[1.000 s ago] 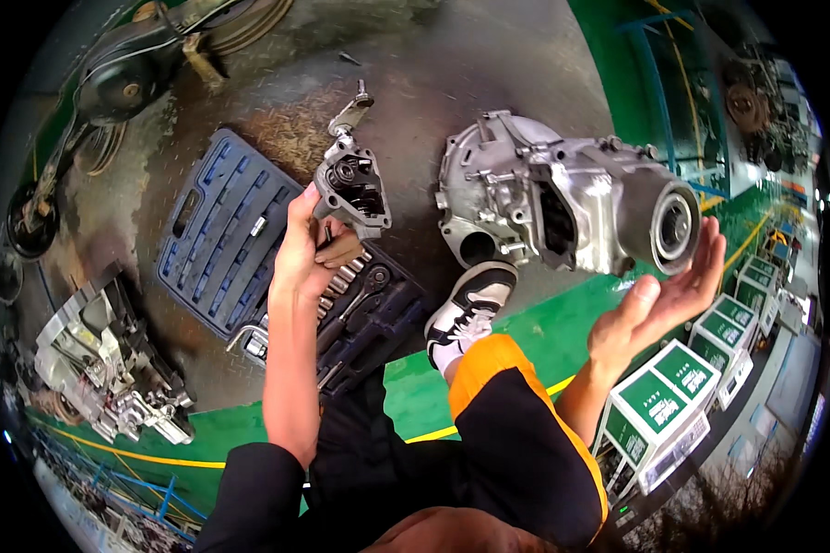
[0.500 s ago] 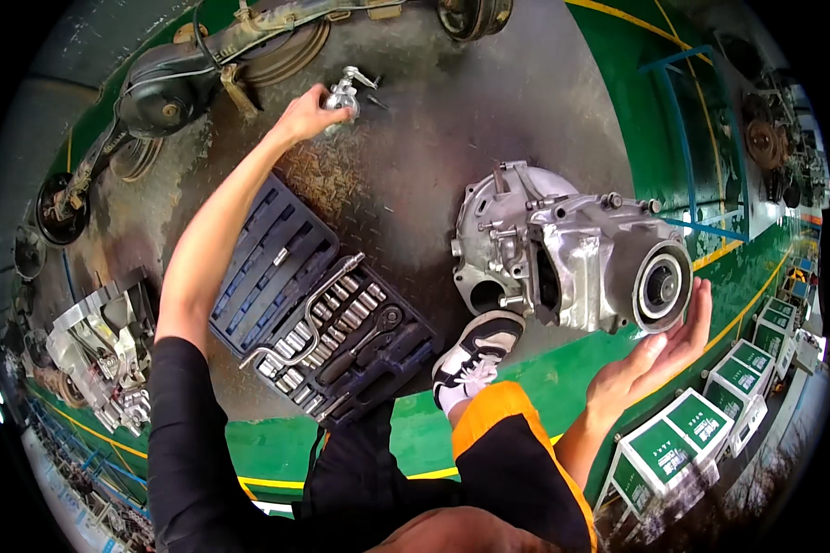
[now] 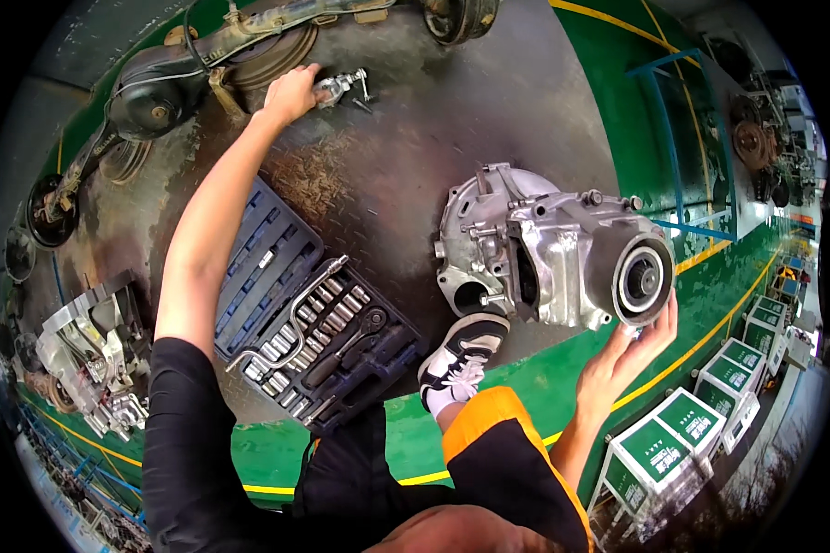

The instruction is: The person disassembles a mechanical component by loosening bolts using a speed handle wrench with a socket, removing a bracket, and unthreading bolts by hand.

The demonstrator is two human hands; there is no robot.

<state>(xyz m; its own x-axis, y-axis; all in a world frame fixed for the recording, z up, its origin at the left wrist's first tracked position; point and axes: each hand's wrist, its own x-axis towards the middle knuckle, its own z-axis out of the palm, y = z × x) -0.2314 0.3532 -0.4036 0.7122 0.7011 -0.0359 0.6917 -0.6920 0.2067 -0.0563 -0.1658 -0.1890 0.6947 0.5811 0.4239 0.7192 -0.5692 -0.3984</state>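
My left hand (image 3: pixel 290 96) reaches far forward, its fingers curled round the near end of a small silver metal part (image 3: pixel 339 88) with a thin lever, low over the dark floor plate. On the right lies a large silver gearbox (image 3: pixel 558 253), its round open end turned toward my right side. Against the lower rim of that end, my right hand (image 3: pixel 622 358) cups its fingers from below, thumb to the left. Between my arms sits an open socket set case (image 3: pixel 392 309) with sockets, a ratchet (image 3: pixel 360 336) and a bent speed handle (image 3: pixel 300 318) across it.
A rusty axle (image 3: pixel 157 101) with drums runs along the upper left. Another gearbox (image 3: pixel 92 355) stands at the far left. My shoe (image 3: pixel 463 355) is beside the large gearbox. Green and white boxes (image 3: pixel 664 438) line the lower right. A blue frame (image 3: pixel 678 147) stands upper right.
My left hand has moved away and slightly left, and the small metal part has turned with it. My right hand's fingers have come up against the gearbox rim. The view has shifted slightly.
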